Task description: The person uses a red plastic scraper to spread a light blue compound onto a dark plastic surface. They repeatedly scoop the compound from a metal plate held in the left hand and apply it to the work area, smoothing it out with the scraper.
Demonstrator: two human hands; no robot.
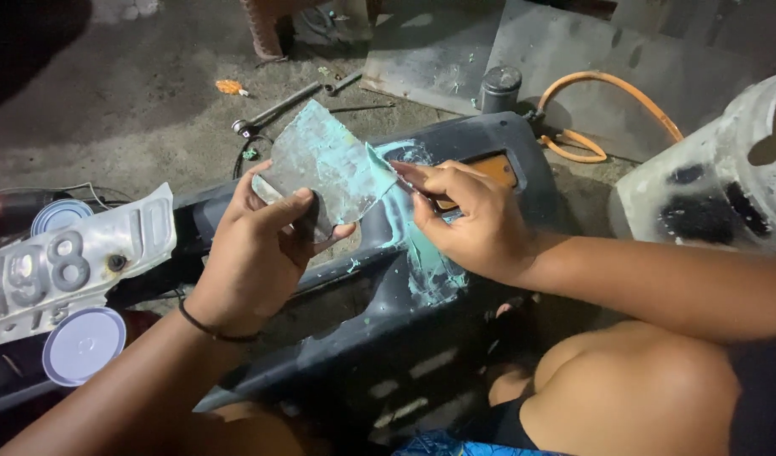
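At the centre of the frame the left hand [265, 232] pinches a flat, stiff sheet [324, 165] smeared with rough teal putty. The right hand [468, 219], just right of centre, is closed on a small scraper [383, 173] whose edge touches the sheet. Beneath both lies a dark, smooth plastic panel [405, 338] streaked with the same teal paste. At the left edge sits a bent, pale metal plate [67, 266], with a round white lid [84, 344] below it. An orange hose [612, 84] curls in the upper right.

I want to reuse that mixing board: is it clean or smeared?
Smeared: teal putty coats the flat board held in the left hand.
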